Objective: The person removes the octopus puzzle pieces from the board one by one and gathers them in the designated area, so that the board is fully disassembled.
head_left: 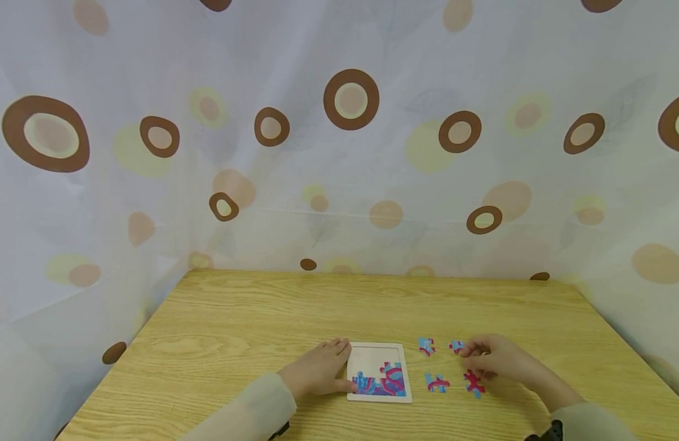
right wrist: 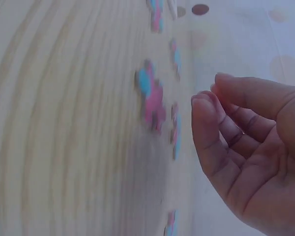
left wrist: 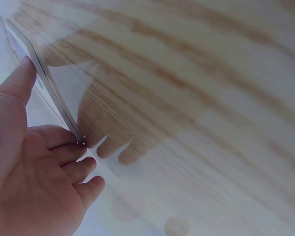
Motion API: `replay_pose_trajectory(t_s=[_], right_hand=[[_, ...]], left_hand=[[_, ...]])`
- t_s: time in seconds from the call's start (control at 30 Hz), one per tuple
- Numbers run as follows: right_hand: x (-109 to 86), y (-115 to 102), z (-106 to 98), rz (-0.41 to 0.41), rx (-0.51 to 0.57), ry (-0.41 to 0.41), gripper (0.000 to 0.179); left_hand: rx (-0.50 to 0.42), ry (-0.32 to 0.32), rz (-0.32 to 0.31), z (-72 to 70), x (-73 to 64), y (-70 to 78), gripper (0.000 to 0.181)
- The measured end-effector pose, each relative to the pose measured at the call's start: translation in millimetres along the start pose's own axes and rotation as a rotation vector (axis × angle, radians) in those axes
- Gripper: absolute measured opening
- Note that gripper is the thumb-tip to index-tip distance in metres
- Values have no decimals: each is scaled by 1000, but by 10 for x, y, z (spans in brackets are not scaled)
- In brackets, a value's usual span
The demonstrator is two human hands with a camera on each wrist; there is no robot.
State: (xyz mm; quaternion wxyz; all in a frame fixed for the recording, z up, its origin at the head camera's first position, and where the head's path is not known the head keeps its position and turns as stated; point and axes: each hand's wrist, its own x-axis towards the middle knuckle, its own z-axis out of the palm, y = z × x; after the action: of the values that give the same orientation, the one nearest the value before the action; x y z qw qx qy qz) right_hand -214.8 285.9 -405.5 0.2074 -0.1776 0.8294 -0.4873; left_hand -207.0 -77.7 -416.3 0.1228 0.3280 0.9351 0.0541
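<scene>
My left hand point(head_left: 323, 367) lies along the left side of a white puzzle tray point(head_left: 375, 401), touching its edge. In the left wrist view, the thumb point(left wrist: 23, 78) rests on the tray's rim, with a fingertip at its corner. Pink-and-blue pieces point(head_left: 391, 383) fill the near part of the tray. My right hand point(head_left: 499, 361) is held over the loose pieces, fingers loosely bent. Nothing shows between its thumb and forefinger in the right wrist view. Nearest to it are a mostly pink piece point(head_left: 474, 381) and a blue-pink piece point(head_left: 456, 346), partly behind the fingertips.
Two more loose pieces, one farther back point(head_left: 426, 346) and one nearer point(head_left: 437, 383), lie between the tray and my right hand. The wooden table point(head_left: 251, 324) ends at a patterned cloth point(head_left: 295, 177) behind and at both sides.
</scene>
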Motion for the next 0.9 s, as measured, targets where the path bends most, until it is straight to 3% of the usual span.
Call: replay_pose_trajectory(t_s=[0.13,0.47,0.9], right_hand=[[116,-114,122,-55,-54,8,25],[413,-341,534,-173,-54,-34,20],[574,-431,877,-163,-190,-53,18]], left_hand=[[-2,0,-4,22,17,-18,80],[-1,7,3,23,8,-13,80],[-1,11,-16,18,11,-1,80]])
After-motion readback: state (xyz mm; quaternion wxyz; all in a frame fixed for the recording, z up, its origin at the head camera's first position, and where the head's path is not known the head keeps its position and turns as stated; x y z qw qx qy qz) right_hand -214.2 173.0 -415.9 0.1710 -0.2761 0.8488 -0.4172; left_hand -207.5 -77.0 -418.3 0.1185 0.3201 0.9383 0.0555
